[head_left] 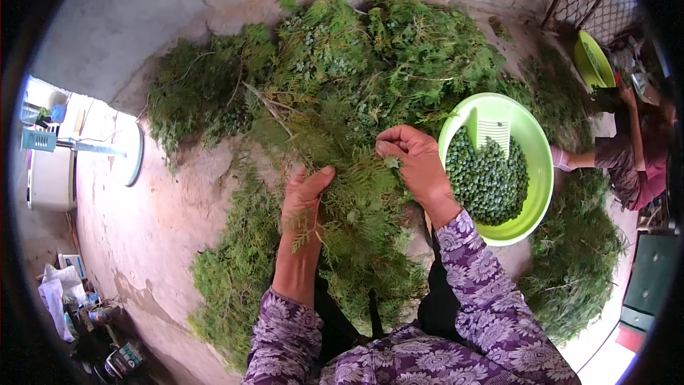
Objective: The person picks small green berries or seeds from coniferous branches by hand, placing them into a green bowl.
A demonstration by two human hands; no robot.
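Observation:
My left hand (pixel 305 198) is closed around a leafy evergreen sprig (pixel 360 189), its thumb pressed along the stems. The flat, scaly green fronds spread to the right and down over my lap. Just to the right of the fronds is my right hand (pixel 419 167), thumb and forefinger pinched together. A small pale-green cone (pixel 392 162) shows at its curled fingers. Close beside my right wrist stands a lime-green basin (pixel 541 164) with a ribbed washboard panel inside. Many round green cones (pixel 484 182) fill its lower part.
A large heap of cut evergreen branches (pixel 320 50) lies ahead against the wall. More branches (pixel 573 257) lie to the right and around my legs. Another person (pixel 634 150) sits at far right near a second green basin (pixel 595 59). A fan base (pixel 132 153) stands left.

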